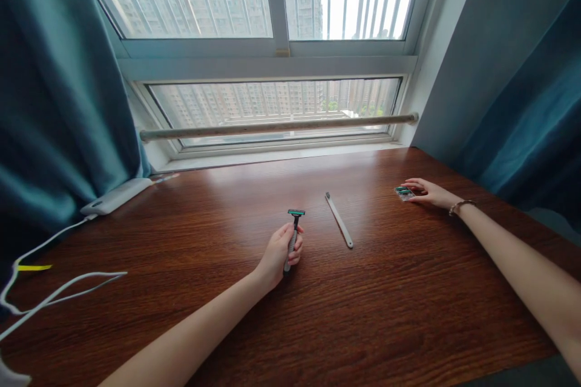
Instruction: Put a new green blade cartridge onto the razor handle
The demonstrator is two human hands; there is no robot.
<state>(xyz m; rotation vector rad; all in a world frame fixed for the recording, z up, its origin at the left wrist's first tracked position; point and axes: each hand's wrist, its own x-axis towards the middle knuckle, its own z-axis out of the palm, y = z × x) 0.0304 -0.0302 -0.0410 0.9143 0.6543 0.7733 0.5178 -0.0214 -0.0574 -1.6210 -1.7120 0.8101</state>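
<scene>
A razor (296,213) with a green strip on its black head is upright in my left hand (278,252), whose fingers wrap round its grey handle. To the right of it, a thin white stick with a dark tip, like a toothbrush (339,221), lies on the brown wooden table (218,314). Farther right, my right hand (426,192), with a bracelet at the wrist, has its thumb and fingers at the edge of a small clear case (403,195) with green parts inside. The case rests on the table or just over it.
A white power strip (117,196) lies at the back left by a blue curtain (59,72). White cables (68,283) and a yellow strip (34,268) are at the left. A rail (281,127) crosses the window behind the table. Another curtain hangs at the right.
</scene>
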